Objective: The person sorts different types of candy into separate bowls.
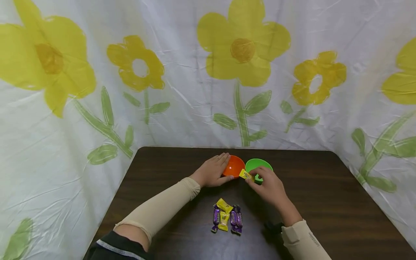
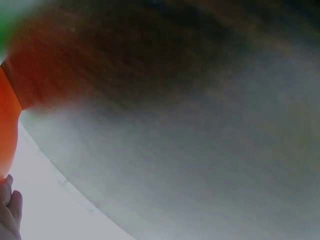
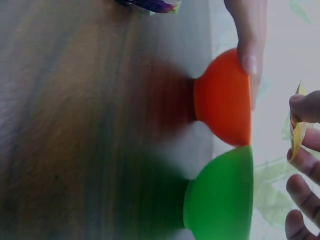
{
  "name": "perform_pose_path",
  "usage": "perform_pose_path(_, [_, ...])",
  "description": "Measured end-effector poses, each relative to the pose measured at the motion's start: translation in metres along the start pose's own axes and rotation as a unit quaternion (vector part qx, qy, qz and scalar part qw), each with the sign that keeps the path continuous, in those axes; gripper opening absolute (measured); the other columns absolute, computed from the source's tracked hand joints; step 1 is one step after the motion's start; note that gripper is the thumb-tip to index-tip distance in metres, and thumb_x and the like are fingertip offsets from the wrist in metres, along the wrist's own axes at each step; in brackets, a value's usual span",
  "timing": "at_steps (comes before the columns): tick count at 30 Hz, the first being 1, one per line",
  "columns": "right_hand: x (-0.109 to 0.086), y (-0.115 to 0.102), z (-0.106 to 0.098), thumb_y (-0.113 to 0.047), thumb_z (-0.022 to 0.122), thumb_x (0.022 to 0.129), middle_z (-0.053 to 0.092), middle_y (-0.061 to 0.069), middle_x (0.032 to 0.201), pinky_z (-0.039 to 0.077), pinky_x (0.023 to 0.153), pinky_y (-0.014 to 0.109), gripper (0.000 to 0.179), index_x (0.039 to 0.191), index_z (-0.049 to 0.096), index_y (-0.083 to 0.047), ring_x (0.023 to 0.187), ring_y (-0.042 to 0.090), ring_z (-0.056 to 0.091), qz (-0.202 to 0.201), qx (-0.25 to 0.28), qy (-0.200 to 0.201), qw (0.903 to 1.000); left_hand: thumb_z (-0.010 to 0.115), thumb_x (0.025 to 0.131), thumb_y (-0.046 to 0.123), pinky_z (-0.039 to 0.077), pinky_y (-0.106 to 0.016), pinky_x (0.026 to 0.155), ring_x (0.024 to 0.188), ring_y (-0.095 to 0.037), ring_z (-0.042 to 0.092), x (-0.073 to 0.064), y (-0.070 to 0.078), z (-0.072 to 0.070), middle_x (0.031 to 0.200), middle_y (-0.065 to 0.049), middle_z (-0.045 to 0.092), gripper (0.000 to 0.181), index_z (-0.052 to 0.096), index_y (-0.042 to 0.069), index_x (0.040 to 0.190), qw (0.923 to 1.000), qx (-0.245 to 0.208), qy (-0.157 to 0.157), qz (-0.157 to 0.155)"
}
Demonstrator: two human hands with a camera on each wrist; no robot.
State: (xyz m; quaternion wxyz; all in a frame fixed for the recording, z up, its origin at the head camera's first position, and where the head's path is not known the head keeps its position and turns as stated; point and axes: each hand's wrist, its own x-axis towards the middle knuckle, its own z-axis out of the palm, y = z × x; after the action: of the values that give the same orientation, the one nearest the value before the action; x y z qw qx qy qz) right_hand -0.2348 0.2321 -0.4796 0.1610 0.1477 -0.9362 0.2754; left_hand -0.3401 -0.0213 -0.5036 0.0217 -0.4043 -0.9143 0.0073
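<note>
My left hand rests against the left side of an orange bowl, its fingers straight and its thumb along the near side. Touching that bowl on the right is a green bowl. My right hand pinches a yellow-wrapped candy between thumb and fingertips, near the front of both rims. In the right wrist view the pinched candy is held above rim height, apart from the orange bowl and the green bowl. The bowls' insides are only partly visible.
Nearer the body, yellow-wrapped candies and purple-wrapped candies lie grouped on the dark wooden table. A white curtain with painted yellow flowers hangs behind the table's far edge.
</note>
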Motion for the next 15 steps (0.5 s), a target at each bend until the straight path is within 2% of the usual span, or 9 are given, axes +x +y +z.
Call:
perform_pose_path(7, [0.019,0.001,0.009,-0.032,0.083,0.093,0.074,0.006,0.108,0.061,0.082,0.049,0.022,0.103,0.078,-0.013,0.097,0.028,0.07,0.015,-0.016,-0.005,0.9998,0.025,0.108,0.071,0.021,-0.039,0.134,0.165,-0.027,0.022,0.0,0.001,-0.004,0.177,-0.014,0.022,0.091,0.019,0.004,0.17,1.0,-0.004,0.0,-0.003])
perform_pose_path(15, [0.037,0.004,0.02,-0.032,0.084,0.091,0.074,0.006,0.1,0.06,0.078,0.045,0.024,0.1,0.081,-0.01,0.086,0.022,0.068,-0.009,-0.047,0.005,0.9988,0.025,0.108,0.071,0.021,-0.04,0.133,0.165,-0.028,0.022,0.0,0.001,-0.001,0.177,-0.015,0.022,0.091,0.019,0.003,0.169,1.0,0.001,-0.002,0.0])
